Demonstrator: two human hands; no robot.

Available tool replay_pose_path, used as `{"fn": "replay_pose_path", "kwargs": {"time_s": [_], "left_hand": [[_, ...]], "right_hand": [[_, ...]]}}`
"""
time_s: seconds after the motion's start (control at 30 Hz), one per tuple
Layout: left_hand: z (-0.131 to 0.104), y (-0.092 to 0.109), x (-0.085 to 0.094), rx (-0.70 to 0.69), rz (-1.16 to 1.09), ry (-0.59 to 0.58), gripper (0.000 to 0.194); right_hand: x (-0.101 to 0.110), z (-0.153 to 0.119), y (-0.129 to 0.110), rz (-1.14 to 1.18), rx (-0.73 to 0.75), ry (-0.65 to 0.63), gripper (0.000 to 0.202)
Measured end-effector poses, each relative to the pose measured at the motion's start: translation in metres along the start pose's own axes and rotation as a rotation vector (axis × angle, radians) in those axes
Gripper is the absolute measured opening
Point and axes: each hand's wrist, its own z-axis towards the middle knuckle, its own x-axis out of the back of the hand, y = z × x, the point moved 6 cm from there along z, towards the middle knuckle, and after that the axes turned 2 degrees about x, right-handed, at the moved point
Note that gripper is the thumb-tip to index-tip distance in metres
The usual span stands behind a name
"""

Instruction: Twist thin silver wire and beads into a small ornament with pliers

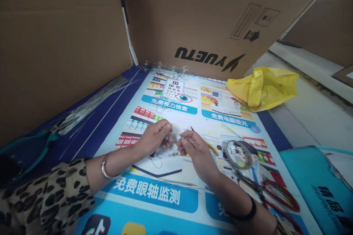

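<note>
My left hand (pixel 158 136) has its thumb and fingers pinched on a thin wire piece (pixel 171 146) with small glassy bits on it. Facing it, my right hand (pixel 197 150) pinches the same tangle from the other side, fingertips close together. Fine wire loops hang below the fingers, too small to make out fully. Behind the right hand lies a yellow-handled tool (pixel 213 149), partly hidden. A loose wire loop (pixel 156 162) rests on the printed sheet under my left hand.
Cardboard walls (pixel 193 14) stand at the back and left. Around lie a wire bundle (pixel 91 104), finished-looking wire pieces (pixel 168 68), a yellow plastic bag (pixel 264 88), a tape roll (pixel 248 159), red-handled scissors (pixel 288 203) and a teal packet (pixel 306 176).
</note>
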Motion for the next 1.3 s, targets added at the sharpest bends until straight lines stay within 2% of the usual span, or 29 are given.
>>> {"fn": "replay_pose_path", "kwargs": {"time_s": [0.37,0.6,0.7,0.87,1.1,1.3], "left_hand": [[0.001,0.000,0.002,0.023,0.061,0.016,0.030],[0.000,0.010,0.005,-0.104,0.295,0.055,0.032],[0.000,0.013,0.003,-0.136,0.274,0.028,0.031],[-0.001,0.010,-0.001,-0.098,0.252,-0.038,0.035],[0.001,0.007,0.005,-0.068,0.238,0.043,0.034],[0.002,0.007,0.007,-0.073,0.243,0.068,0.033]], "right_hand": [[0.001,0.001,0.003,0.026,0.005,0.007,0.018],[-0.004,-0.001,-0.002,0.028,0.005,-0.025,0.020],[-0.004,0.000,-0.002,0.052,-0.001,-0.027,0.019],[0.000,0.002,0.001,0.133,-0.009,-0.002,0.019],[0.001,0.003,-0.003,0.304,-0.067,-0.028,0.019],[0.001,0.003,-0.005,0.300,-0.073,-0.024,0.019]]}}
